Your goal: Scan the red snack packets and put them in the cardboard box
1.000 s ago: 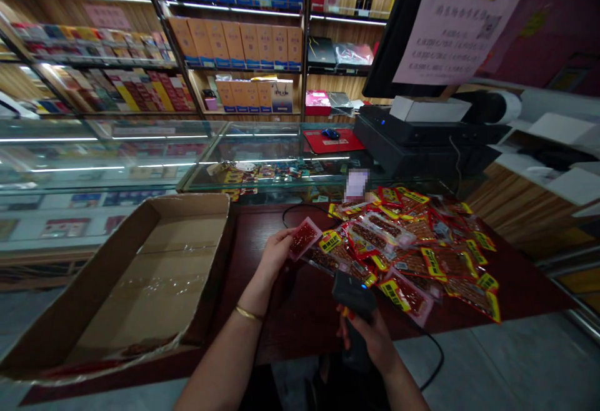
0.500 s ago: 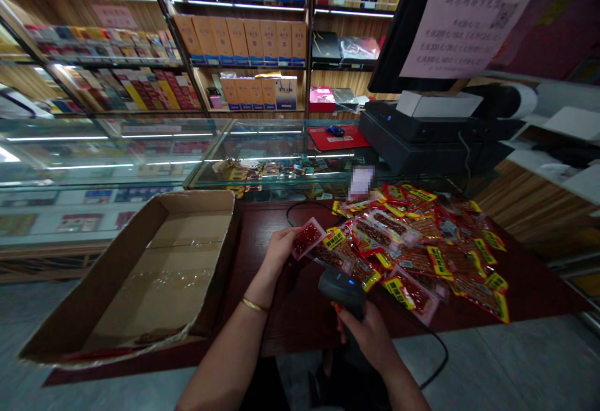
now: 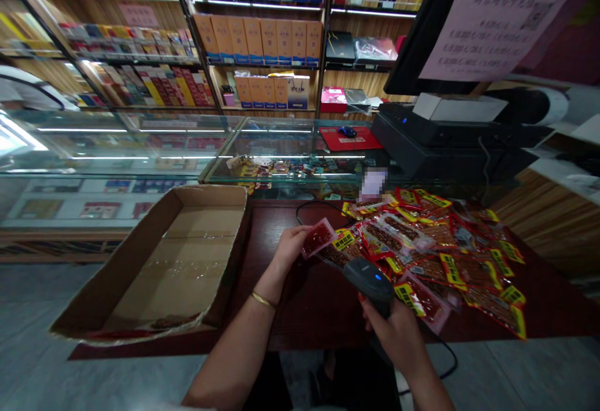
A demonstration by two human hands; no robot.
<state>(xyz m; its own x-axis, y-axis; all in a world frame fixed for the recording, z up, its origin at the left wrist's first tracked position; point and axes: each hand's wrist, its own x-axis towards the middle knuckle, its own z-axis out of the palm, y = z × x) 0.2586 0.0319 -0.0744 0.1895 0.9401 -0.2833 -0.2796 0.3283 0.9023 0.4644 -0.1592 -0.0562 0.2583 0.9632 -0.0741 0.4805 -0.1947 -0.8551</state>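
My left hand [image 3: 291,247] pinches one end of a small clear-edged snack packet [image 3: 319,238] with dark red contents, held over the table. My right hand [image 3: 398,330] is wrapped round the handle of a black barcode scanner [image 3: 370,278] with a blue light on top. The scanner's head points left and up, close to the packet but apart from it. To the right spreads a pile of snack packets [image 3: 435,236] with red and yellow labels. The scanner partly covers the pile's near left edge.
An open cardboard box [image 3: 187,255] stands on the left of the dark red table [image 3: 300,317], a few packets at its near end. Behind are a glass display counter [image 3: 281,142], a black monitor [image 3: 422,36] and a blue mouse [image 3: 347,131]. The scanner's black cable [image 3: 450,351] hangs at the right.
The whole view has shifted, so most things appear farther right. My right hand and the scanner have moved slightly right relative to the packet. Both hands keep their holds.
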